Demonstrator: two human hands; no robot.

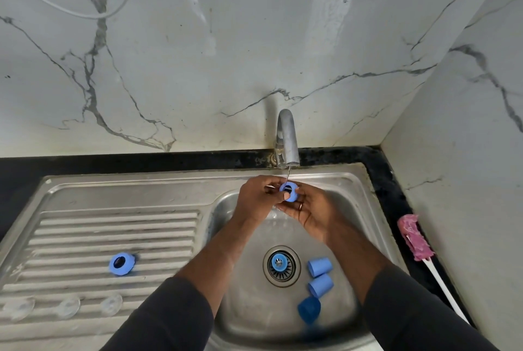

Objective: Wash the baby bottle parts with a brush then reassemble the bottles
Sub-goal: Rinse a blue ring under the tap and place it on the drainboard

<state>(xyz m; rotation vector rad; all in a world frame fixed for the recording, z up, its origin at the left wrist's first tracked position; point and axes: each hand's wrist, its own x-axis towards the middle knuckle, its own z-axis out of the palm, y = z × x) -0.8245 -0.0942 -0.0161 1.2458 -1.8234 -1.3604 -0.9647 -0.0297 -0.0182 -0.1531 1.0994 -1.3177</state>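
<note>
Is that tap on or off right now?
On, at a trickle: a thin stream falls from the tap onto the blue ring that the left hand and right hand hold beneath it.

Collar rings point(122, 263) and 3 caps point(319, 266) are blue, the brush head point(414, 237) pink, the wall point(198, 67) grey-veined white.

Half covered by fingers of left hand point(254, 199) and right hand point(310, 212): small blue plastic ring point(289, 191). Blurred: dark blue plastic cap point(309, 308), three clear soft domes point(69, 306). Cut off at bottom edge: stainless steel sink point(169, 184), dark sleeves point(169, 319).
</note>
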